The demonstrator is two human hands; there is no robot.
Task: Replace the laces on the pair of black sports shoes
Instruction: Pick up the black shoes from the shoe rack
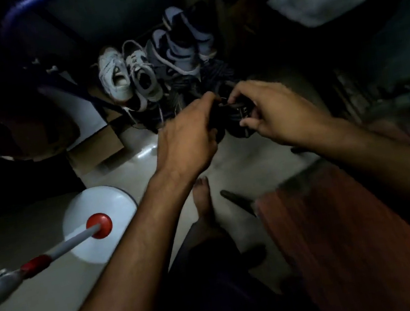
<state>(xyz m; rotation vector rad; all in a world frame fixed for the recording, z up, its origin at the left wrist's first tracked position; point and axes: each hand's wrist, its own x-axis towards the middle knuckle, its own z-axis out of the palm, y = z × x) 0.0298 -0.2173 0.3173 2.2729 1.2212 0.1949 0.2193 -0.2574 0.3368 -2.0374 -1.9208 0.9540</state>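
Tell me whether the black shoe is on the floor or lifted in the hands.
Lifted: the left hand and right hand grip the black shoe from both sides, above the pale floor.

No readable text anywhere (frame dim, blurred).

Black sports shoe held up between your hands, dim light.

You have one dark shoe just above frame centre, roughly 12 o'clock from your bare foot; its surface looks black with faint grey streaks, and detail is lost in shadow. Your left hand grips its 9 o'clock side, your right hand pinches at its top and 3 o'clock side. Can't tell the lace state. No second black shoe can be made out for sure.
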